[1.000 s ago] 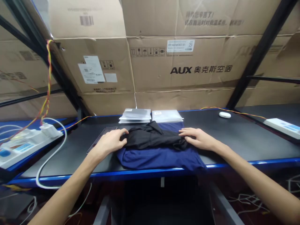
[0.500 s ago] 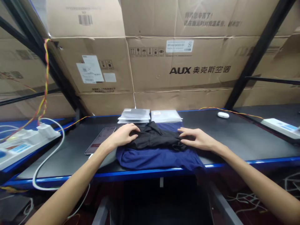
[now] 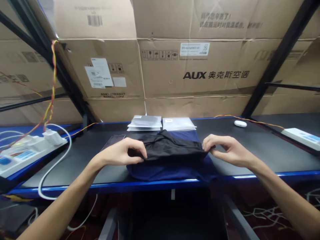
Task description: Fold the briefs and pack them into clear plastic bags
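A black piece of cloth (image 3: 172, 148) is stretched between my two hands, its near edge lifted a little. My left hand (image 3: 127, 150) pinches its left end between thumb and fingers. At the right end, my right hand (image 3: 225, 149) grips the cloth's corner the same way. Beneath it lies a dark blue cloth (image 3: 162, 171), spread on the black tabletop (image 3: 247, 146) and reaching the front edge. What kind of garment either cloth is, I cannot tell.
Two stacks of flat plastic packets, a left stack (image 3: 145, 122) and a right stack (image 3: 178, 123), lie behind the cloth. A phone (image 3: 113, 140) is partly behind my left hand. Power strips stand left (image 3: 27, 153) and right (image 3: 303, 137). A white earbud case (image 3: 240, 123) sits back right.
My hands have gone from resting on the black cloth to pinching its two ends. They have moved apart, and the cloth's near edge is now raised and pulled straighter.
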`<state>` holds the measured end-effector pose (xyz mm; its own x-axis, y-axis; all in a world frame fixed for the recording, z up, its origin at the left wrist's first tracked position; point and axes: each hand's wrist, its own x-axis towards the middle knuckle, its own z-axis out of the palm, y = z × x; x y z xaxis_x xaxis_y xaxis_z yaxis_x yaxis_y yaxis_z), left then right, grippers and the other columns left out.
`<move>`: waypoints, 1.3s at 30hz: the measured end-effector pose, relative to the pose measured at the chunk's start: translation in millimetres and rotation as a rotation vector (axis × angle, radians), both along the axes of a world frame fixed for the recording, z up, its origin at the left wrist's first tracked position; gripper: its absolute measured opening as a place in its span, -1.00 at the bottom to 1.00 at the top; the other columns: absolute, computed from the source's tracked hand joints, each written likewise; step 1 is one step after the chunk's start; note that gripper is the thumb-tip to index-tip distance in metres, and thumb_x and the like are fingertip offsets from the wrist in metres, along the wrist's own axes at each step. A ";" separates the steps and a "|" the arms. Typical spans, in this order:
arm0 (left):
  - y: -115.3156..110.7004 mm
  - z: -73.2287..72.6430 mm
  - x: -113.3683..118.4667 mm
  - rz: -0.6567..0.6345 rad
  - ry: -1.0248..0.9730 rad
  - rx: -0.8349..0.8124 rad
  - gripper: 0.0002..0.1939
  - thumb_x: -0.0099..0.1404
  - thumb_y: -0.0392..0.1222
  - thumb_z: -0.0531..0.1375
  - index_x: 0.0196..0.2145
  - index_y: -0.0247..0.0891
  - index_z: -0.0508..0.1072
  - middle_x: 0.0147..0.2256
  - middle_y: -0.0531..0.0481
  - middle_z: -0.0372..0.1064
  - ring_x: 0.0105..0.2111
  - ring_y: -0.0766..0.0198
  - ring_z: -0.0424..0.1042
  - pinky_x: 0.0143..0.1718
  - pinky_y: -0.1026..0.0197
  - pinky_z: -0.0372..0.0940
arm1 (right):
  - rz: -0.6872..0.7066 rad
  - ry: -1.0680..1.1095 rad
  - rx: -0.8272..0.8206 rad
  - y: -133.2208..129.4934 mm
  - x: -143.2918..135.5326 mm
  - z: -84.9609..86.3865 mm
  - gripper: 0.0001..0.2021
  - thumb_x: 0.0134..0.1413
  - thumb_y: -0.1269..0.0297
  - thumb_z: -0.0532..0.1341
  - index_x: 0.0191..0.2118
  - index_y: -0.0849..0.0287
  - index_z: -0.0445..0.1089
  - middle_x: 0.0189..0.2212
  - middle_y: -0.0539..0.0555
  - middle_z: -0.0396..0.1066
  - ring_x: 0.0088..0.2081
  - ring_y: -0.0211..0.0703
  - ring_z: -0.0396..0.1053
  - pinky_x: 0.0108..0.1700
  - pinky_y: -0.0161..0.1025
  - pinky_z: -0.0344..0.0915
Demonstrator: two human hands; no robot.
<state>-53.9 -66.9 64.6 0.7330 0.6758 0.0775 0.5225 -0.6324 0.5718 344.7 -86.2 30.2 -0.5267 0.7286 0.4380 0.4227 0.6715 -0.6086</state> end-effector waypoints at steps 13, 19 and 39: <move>14.8 -3.0 13.7 0.000 0.193 -0.042 -0.74 0.34 -0.02 0.17 -0.24 -0.19 0.60 -0.34 0.04 0.56 -0.36 0.28 0.48 -0.32 0.33 0.30 | -0.027 -0.163 -0.174 -7.8 -3.2 -8.0 -0.72 0.24 0.02 0.18 -0.19 0.06 0.54 -0.23 0.07 0.57 -0.18 -0.01 0.49 -0.07 -0.12 0.40; 66.2 -13.4 51.1 0.057 0.057 0.288 -0.53 0.33 -0.35 0.02 0.14 -0.16 0.43 0.09 0.02 0.45 0.05 0.22 0.43 0.10 0.22 0.28 | -0.129 -0.270 0.087 33.2 6.3 -22.4 -0.61 0.15 0.04 0.24 0.05 0.05 0.47 0.08 0.14 0.44 0.09 0.10 0.38 0.16 0.03 0.30; 135.5 -45.9 81.0 0.359 0.088 0.377 -0.83 0.27 -0.07 0.24 -0.25 -0.20 0.47 -0.38 0.04 0.48 -0.35 0.20 0.47 -0.26 0.23 0.28 | -0.395 -0.176 -0.041 123.2 4.8 -12.0 -0.79 0.06 0.17 0.14 -0.28 0.16 0.44 -0.47 0.04 0.49 -0.43 -0.12 0.41 -0.36 -0.23 0.31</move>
